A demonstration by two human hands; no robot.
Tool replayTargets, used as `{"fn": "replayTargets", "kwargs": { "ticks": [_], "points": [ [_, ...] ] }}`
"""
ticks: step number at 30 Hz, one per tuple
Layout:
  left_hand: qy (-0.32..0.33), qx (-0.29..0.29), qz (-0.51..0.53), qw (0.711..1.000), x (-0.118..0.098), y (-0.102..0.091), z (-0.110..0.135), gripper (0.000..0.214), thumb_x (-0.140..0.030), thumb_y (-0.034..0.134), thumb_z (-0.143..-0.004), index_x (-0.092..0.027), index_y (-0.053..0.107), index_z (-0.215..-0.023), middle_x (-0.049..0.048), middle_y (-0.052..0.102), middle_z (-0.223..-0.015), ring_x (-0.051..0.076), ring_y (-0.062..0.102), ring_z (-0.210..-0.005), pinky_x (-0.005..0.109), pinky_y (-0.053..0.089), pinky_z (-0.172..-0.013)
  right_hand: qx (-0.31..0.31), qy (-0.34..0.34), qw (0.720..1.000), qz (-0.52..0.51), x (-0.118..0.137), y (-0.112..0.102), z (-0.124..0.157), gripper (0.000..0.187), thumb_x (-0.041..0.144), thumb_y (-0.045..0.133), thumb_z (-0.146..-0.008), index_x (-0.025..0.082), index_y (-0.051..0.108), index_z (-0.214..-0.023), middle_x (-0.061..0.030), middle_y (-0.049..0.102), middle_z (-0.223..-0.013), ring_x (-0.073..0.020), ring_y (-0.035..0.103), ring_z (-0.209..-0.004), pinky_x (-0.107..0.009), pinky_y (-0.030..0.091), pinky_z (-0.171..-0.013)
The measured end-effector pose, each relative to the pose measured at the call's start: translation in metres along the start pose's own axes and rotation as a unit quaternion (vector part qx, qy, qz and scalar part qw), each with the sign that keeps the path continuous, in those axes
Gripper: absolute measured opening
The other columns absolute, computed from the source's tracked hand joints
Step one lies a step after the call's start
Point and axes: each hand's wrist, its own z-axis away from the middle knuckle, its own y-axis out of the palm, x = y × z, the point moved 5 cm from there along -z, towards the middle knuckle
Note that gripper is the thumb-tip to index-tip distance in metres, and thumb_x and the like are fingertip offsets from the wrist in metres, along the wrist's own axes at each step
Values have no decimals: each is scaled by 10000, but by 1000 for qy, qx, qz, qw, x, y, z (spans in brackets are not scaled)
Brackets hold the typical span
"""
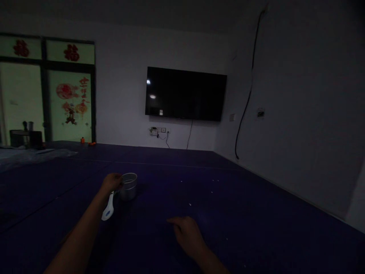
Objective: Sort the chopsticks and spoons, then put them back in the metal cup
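A grey metal cup point(129, 188) stands upright on the dark blue tabletop point(154, 239), left of the middle. My left hand point(112, 182) is closed at the cup's left side, by its rim; the exact grip is hidden in the dim light. Just below that hand, a white spoon point(108, 211) with a blue mark has its bowl toward me. Farther right and nearer to me, my right hand point(188, 232) is low over the surface. Its index finger stretches left, with the thumb apart below it, and I see nothing held in it.
Small white scraps point(190, 204) are scattered on the right half of the surface. Clear plastic sheeting point(40, 156) lies at the far left. Small orange objects point(82, 140) stand at the back. A television point(185, 94) hangs on the wall, and a black cable point(246, 102) runs down the right wall.
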Motion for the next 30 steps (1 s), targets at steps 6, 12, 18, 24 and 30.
{"fn": "replayTargets", "kwargs": {
  "ticks": [6,12,18,24,30],
  "points": [
    [8,-124,14,992,-13,-36,16,387,-355,413,-833,-93,635,-1011,130,683,-1032,248,634,-941,282,488,-734,-28,12,998,49,-8,-10,-4,422,119,402,-819,269,659,-1118,-18,726,-966,-149,680,-803,-244,485,-763],
    [76,-180,-93,976,-26,-24,76,355,-368,356,-876,-152,613,-989,96,664,-971,225,602,-892,297,446,-777,-106,103,978,149,-21,-34,-5,396,208,402,-878,273,585,-1223,-40,732,-823,-165,677,-722,-248,474,-679],
    [110,-100,-294,944,-1,6,107,340,-258,412,-844,-150,593,-1112,143,591,-1183,287,518,-1055,367,404,-836,-144,152,965,156,-24,-46,-3,378,280,361,-914,236,606,-1198,-62,728,-841,-172,678,-751,-245,467,-683],
    [94,-69,-293,949,10,4,99,481,-227,445,-820,-140,479,-1292,143,552,-1279,310,510,-1119,385,410,-873,-117,155,967,163,-14,-44,-4,375,285,375,-913,260,590,-1218,-52,727,-888,-182,677,-793,-257,466,-711],
    [101,-2,-321,942,13,11,91,386,-147,409,-789,-115,627,-1106,165,667,-1069,299,591,-1028,351,435,-853,-88,146,972,164,-9,-41,-5,372,298,377,-914,269,593,-1216,-51,726,-909,-179,676,-813,-255,468,-730]
  ]
}}
